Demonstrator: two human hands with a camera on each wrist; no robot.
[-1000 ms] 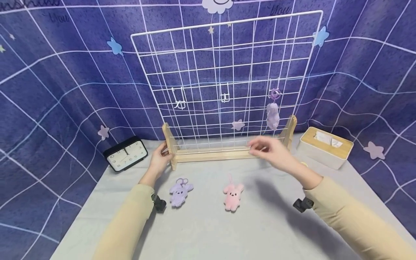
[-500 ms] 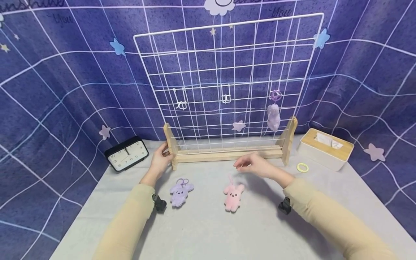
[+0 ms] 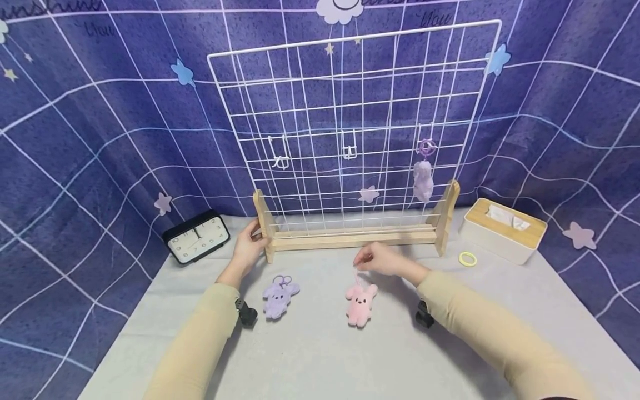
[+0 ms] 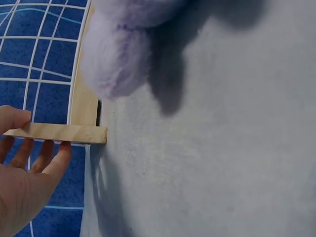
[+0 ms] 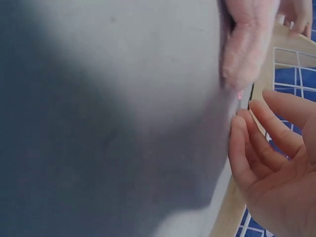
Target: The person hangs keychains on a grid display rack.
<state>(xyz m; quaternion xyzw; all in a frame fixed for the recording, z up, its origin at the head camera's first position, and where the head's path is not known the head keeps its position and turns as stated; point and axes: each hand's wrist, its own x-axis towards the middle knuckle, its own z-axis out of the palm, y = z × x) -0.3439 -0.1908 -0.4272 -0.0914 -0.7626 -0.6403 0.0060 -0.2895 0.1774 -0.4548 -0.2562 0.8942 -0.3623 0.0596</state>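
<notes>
My left hand grips the left wooden upright of a white wire grid rack. In the left wrist view its thumb and fingers lie on opposite sides of the wood. My right hand hovers at the top of a pink plush bunny keychain, near its pink ring. Loosely bent and holding nothing, its fingers show in the right wrist view beside the pink plush. Left of it lies a purple plush bunny keychain with a purple ring, face up. Another purple plush keychain hangs from the rack's right hook.
Two white hooks, a left hook and a middle hook, sit on the grid. A black-framed clock stands at left. On the right are a tissue box and a yellow ring on the grey cloth.
My right hand has moved left and down from the rack's right side to the pink plush keychain's ring, uncovering the yellow ring. The left hand stays on the upright.
</notes>
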